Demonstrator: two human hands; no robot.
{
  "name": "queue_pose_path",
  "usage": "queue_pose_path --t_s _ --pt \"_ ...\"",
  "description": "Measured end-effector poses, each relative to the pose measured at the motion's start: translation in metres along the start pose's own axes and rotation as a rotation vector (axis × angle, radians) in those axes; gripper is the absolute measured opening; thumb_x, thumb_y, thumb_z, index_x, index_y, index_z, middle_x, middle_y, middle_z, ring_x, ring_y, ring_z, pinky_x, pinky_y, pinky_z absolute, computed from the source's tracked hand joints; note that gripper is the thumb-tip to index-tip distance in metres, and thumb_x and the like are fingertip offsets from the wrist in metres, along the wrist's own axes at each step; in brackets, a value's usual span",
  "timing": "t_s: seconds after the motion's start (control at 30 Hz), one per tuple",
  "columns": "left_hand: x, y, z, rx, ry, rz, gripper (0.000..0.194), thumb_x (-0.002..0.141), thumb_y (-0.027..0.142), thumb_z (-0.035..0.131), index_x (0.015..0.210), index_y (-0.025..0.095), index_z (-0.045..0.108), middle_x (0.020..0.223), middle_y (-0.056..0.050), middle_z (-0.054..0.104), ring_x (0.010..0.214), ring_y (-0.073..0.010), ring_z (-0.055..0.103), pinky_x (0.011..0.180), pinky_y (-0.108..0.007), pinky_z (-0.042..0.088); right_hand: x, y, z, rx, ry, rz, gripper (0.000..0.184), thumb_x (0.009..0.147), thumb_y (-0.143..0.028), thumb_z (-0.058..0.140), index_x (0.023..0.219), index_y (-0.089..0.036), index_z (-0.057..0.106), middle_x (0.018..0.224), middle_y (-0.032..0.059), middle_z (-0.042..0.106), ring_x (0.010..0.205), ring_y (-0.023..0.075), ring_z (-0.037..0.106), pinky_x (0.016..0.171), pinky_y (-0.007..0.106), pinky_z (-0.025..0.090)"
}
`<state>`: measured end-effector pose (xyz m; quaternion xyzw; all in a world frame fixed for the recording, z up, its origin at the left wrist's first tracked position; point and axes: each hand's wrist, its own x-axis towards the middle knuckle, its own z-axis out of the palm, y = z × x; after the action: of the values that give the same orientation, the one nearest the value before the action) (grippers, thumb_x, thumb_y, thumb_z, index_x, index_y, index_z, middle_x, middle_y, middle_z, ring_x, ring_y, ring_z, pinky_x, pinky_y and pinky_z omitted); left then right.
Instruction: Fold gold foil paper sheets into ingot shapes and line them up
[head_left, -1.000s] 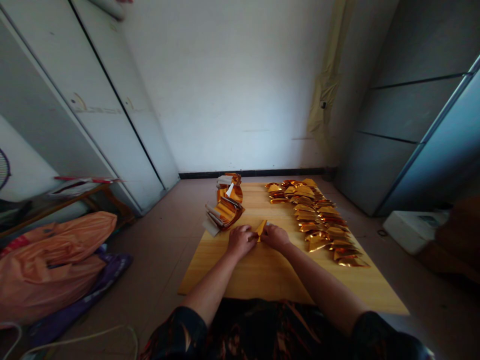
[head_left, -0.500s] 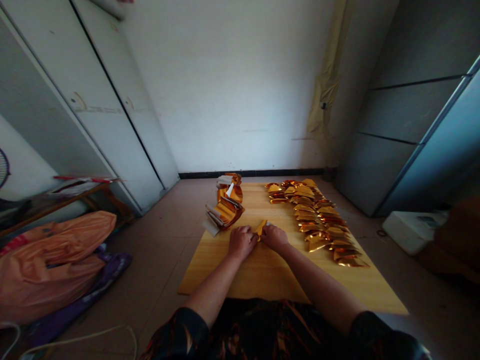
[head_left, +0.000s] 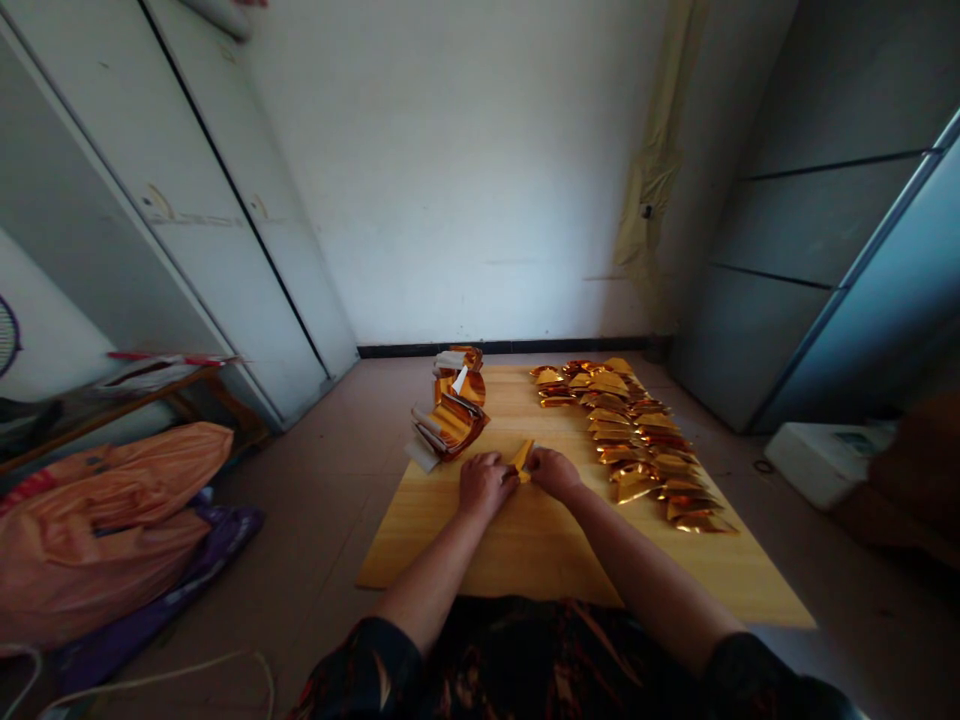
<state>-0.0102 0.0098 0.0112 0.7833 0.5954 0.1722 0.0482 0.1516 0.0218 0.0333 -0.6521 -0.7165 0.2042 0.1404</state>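
Note:
On a light wooden board [head_left: 480,545], my left hand [head_left: 484,485] and my right hand [head_left: 553,473] meet around a small folded piece of gold foil paper [head_left: 521,461]. Both hands pinch it, and their fingers hide its lower part. To the right lies a long double row of folded gold foil pieces [head_left: 630,440], close to my right hand but not touching it. Curled bundles of gold foil sheets [head_left: 454,420] stand at the far left of the board, beyond my left hand.
Pale cabinet doors [head_left: 225,220] rise on the left, and a grey-blue cabinet [head_left: 825,260] stands on the right. An orange plastic bag [head_left: 105,525] lies on the floor at left, and a white box [head_left: 825,462] sits at right. The board's front corners extend past my forearms.
Both hands have shifted slightly to the right, and the gold foil piece has tilted a little between them. The bundles and the rows of folded pieces have not moved.

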Motion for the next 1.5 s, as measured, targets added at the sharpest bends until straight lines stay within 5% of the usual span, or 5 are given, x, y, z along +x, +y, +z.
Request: queue_pose_path --t_s 0.4,0.6,0.83,1.1,1.5 --pt "0.000 -0.001 0.000 -0.008 0.003 0.002 0.021 0.079 0.038 0.065 0.098 0.033 0.072 0.117 -0.001 0.062 0.108 -0.0207 0.054 0.092 -0.032 0.037 0.007 0.005 0.003 0.013 0.014 0.002 0.019 0.070 -0.010 0.057 0.083 -0.019 0.068 0.084 0.0044 0.069 0.074 0.0146 0.060 0.061 0.021 0.037" --pt "-0.001 -0.002 0.004 0.032 0.026 0.033 0.020 0.081 0.036 0.063 0.098 0.034 0.072 0.113 -0.002 0.063 0.105 -0.0207 0.054 0.089 -0.033 0.038 -0.001 0.016 0.002 0.073 0.074 -0.239 0.023 0.077 -0.012 0.055 0.091 -0.020 0.070 0.094 0.0049 0.067 0.082 0.0148 0.060 0.073 0.022 0.043" --pt "0.004 -0.010 0.006 0.044 0.084 0.154 0.018 0.081 0.032 0.064 0.097 0.033 0.073 0.118 -0.004 0.060 0.106 -0.0219 0.050 0.090 -0.036 0.036 -0.011 0.023 -0.003 -0.253 0.125 -0.452 0.029 0.089 -0.021 0.047 0.107 -0.030 0.068 0.131 0.0048 0.054 0.115 0.0237 0.044 0.092 0.037 0.036" --pt "0.010 -0.015 -0.002 0.077 0.019 0.250 0.022 0.085 0.015 0.053 0.077 0.020 0.072 0.083 -0.007 0.063 0.087 -0.0187 0.053 0.078 -0.031 0.040 -0.024 0.009 -0.008 -0.268 -0.001 -0.436 0.027 0.085 -0.017 0.047 0.099 -0.026 0.069 0.101 0.0059 0.067 0.099 0.0205 0.052 0.085 0.032 0.036" --pt "-0.018 0.020 -0.007 0.253 -0.091 0.132 0.024 0.085 0.020 0.050 0.095 0.012 0.069 0.095 -0.014 0.065 0.096 -0.0252 0.055 0.085 -0.038 0.038 -0.008 0.046 -0.013 0.037 -0.110 -0.526 0.036 0.066 -0.009 0.056 0.096 -0.022 0.070 0.103 0.0028 0.069 0.097 0.0181 0.060 0.087 0.027 0.044"
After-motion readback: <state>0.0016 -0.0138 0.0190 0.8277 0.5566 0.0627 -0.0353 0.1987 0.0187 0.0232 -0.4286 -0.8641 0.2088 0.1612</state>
